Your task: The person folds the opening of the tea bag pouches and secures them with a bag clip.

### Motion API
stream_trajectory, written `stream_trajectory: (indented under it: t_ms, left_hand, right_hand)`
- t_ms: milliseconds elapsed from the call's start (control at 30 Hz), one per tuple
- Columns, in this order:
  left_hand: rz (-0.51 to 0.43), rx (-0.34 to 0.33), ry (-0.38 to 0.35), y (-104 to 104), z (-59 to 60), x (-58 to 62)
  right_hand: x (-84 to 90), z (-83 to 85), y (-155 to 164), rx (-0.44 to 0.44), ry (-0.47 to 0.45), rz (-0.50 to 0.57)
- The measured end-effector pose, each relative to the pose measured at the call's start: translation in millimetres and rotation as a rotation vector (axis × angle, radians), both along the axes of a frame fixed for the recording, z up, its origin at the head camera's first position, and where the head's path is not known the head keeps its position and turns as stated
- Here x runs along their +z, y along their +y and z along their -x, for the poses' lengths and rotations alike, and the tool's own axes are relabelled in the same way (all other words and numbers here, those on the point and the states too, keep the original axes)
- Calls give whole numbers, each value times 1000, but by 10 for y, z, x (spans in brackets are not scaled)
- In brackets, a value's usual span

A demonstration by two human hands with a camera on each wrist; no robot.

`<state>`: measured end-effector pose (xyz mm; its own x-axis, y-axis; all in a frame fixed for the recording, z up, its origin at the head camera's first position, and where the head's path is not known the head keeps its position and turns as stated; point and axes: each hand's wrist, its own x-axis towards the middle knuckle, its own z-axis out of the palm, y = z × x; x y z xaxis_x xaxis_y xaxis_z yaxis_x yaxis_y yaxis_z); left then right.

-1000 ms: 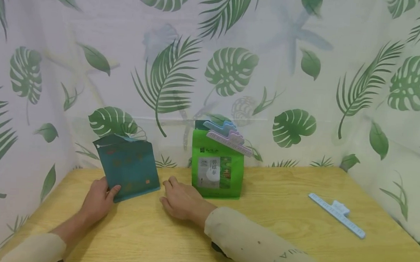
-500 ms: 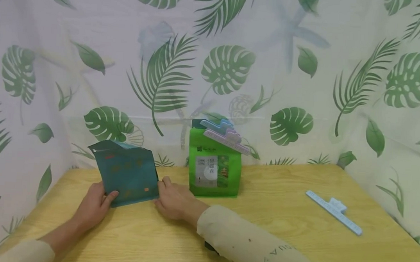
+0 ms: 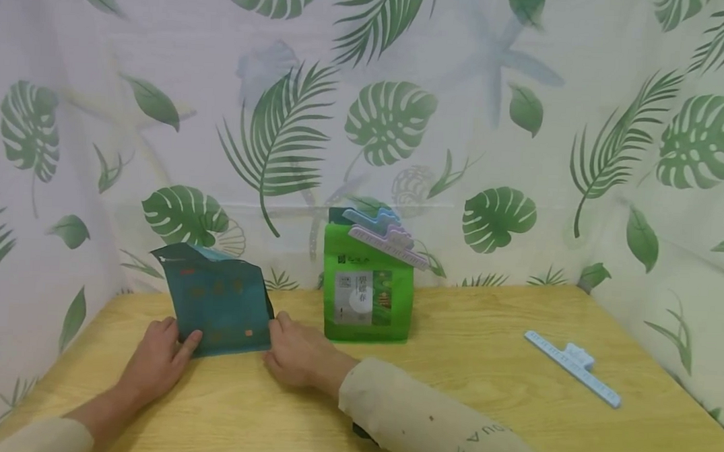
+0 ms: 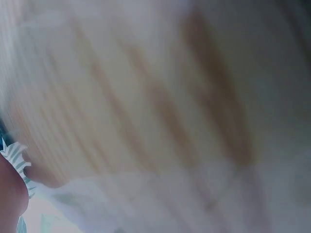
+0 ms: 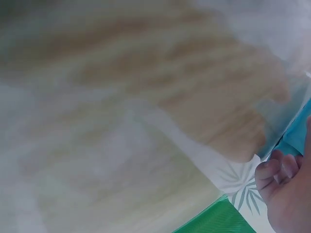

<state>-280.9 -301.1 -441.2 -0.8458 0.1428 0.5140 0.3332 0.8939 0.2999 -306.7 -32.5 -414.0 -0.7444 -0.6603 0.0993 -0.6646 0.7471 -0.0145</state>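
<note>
In the head view a teal pouch bag (image 3: 219, 307) with an open, gaping top stands slightly tilted at the left of the table. My left hand (image 3: 156, 355) grips its lower left edge, thumb on the front and fingers out of sight behind. At the lower right edge my right hand (image 3: 298, 351) holds the bag with bent fingers, the tips partly hidden. The right wrist view shows curled fingers (image 5: 278, 170) beside the bag's teal side (image 5: 295, 136). In the left wrist view only a bit of hand (image 4: 10, 194) shows at the edge.
A green tea bag (image 3: 367, 307) stands upright right of the teal one. A blue clip (image 3: 374, 221) and a purple clip (image 3: 388, 246) sit aslant across its top. Another pale blue clip (image 3: 574, 367) lies on the wooden table (image 3: 472, 339) at right. Leaf-patterned cloth hangs behind.
My right hand has moved left from beside the bag onto its right edge. The teal bag has come down a little and its base sits more level. The head view has shifted slightly.
</note>
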Motion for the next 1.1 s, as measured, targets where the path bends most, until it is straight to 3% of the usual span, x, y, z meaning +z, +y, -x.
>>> stream_trajectory:
  t_ms: [200,367,567,1100]
  left_hand:
    - [-35,-22,-40,17,-26,11]
    - [-35,-69,-16,44,-62,7]
    - [-22,-79,-13,76,-114,-13]
    - [-39,-150,-78,178,-211,22]
  right_hand:
    - [13,-57,51,34,3,-6]
    - [16,-93,91,29,4,-20]
    - [4,-159,154,40,-35,-10]
    - [-29,-287,375,89,13,-40]
